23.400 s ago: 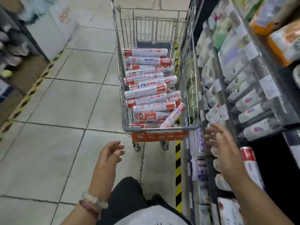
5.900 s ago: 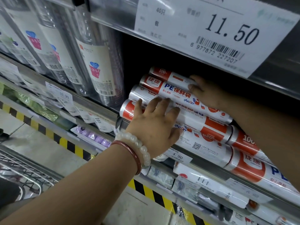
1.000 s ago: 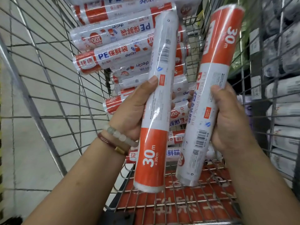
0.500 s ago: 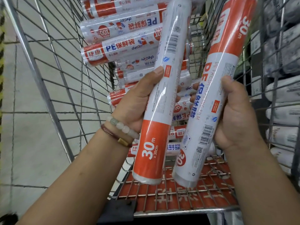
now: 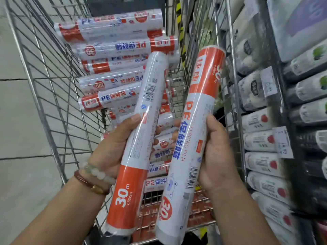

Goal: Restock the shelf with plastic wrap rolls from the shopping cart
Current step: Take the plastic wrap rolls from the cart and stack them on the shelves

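I hold two white-and-orange plastic wrap rolls upright over the shopping cart. My left hand grips the left roll around its middle. My right hand grips the right roll, which leans slightly to the right. Below and behind them, several more plastic wrap rolls lie piled crosswise in the wire basket. The shelf stands just right of the cart.
The shelf on the right carries rows of white rolled packs with price tags hanging in front. Grey floor tiles lie left of the cart. A yellow-black floor strip runs between cart and shelf.
Both hands have lifted the two rolls a little higher and closer to me. The view has tilted up, so more of the cart's pile and the shelf shows.
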